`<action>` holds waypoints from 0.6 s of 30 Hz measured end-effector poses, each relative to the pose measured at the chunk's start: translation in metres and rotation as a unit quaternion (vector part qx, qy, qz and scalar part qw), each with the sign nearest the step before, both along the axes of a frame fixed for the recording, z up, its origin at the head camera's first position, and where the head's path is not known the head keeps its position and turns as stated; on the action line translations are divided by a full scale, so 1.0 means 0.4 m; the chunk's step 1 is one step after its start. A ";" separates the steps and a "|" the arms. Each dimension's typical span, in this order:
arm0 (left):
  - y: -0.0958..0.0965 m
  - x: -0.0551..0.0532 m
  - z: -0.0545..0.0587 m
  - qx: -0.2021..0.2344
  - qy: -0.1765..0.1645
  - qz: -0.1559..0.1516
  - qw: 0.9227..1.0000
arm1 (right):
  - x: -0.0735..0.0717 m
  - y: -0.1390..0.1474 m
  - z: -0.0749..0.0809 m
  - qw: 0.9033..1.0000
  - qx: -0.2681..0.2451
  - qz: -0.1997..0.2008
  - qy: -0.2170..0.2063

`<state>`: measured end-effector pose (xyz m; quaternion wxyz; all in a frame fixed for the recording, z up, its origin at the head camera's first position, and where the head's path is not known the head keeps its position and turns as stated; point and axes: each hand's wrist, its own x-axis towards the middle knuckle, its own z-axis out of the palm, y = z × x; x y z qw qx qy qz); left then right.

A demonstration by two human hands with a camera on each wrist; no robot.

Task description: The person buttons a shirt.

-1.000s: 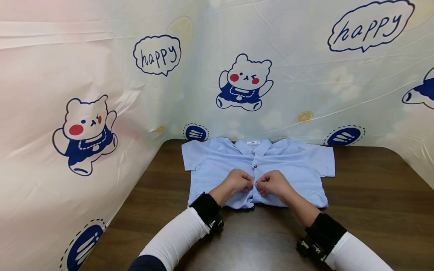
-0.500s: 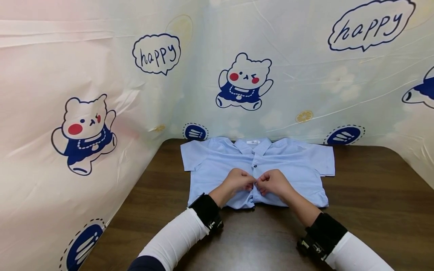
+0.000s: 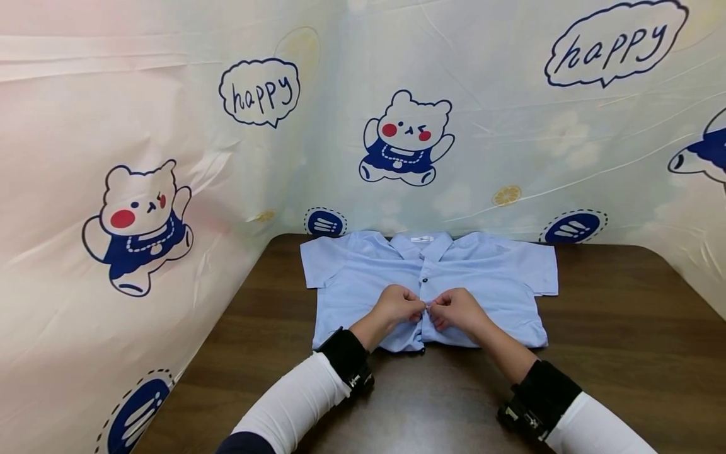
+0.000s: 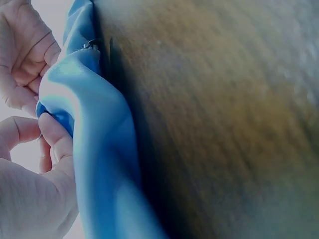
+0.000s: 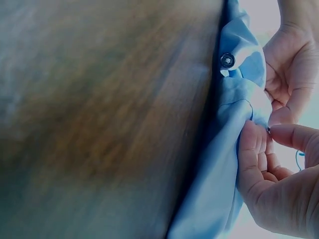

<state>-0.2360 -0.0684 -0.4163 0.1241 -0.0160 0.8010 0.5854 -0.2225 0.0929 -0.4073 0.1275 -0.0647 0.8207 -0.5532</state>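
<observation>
A light blue short-sleeved shirt (image 3: 363, 268) lies front up on the table, its collar away from me. Midway down the front placket, my left hand (image 3: 397, 308) pinches the fabric between thumb and finger. Facing it closely, my right hand (image 3: 458, 310) pinches at the same spot. In the right wrist view a small dark button edge (image 5: 269, 130) shows at the right thumb tip; the buttonhole is hidden. One dark button (image 3: 425, 280) sits higher on the placket, and another button (image 5: 227, 60) is near the hem.
The brown wooden table (image 3: 624, 328) extends around the shirt on both sides and in front. A printed curtain (image 3: 482, 126) hangs behind the table and along its left side. Black wrist cameras (image 3: 358, 378) are strapped over white sleeves.
The left fingertips move slightly right toward the right fingertips, then sit close against them at the placket. The right hand stays nearly in place. The shirt has hardly moved; the head view shifts slightly.
</observation>
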 end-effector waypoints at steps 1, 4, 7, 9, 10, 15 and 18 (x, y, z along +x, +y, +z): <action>0.000 0.001 0.000 -0.001 0.003 -0.001 1.000 | -0.001 0.000 -0.001 1.000 0.001 0.000 0.000; 0.000 0.002 0.002 -0.001 0.011 -0.004 1.000 | -0.004 0.001 -0.005 1.000 0.003 -0.001 -0.005; 0.000 0.005 0.005 -0.001 0.018 -0.009 1.000 | -0.007 0.001 -0.007 1.000 -0.001 0.002 -0.012; 0.001 0.005 0.006 -0.003 0.021 -0.011 1.000 | -0.008 0.002 -0.008 1.000 -0.007 0.006 -0.018; 0.002 0.005 0.007 -0.003 0.021 -0.010 1.000 | -0.009 0.003 -0.008 1.000 -0.009 0.009 -0.021; 0.000 0.005 0.011 -0.014 0.033 -0.018 0.999 | -0.012 0.005 -0.010 0.998 -0.026 0.020 -0.047; -0.004 0.007 0.013 -0.046 0.059 -0.032 0.997 | -0.014 0.007 -0.012 0.997 -0.040 0.025 -0.068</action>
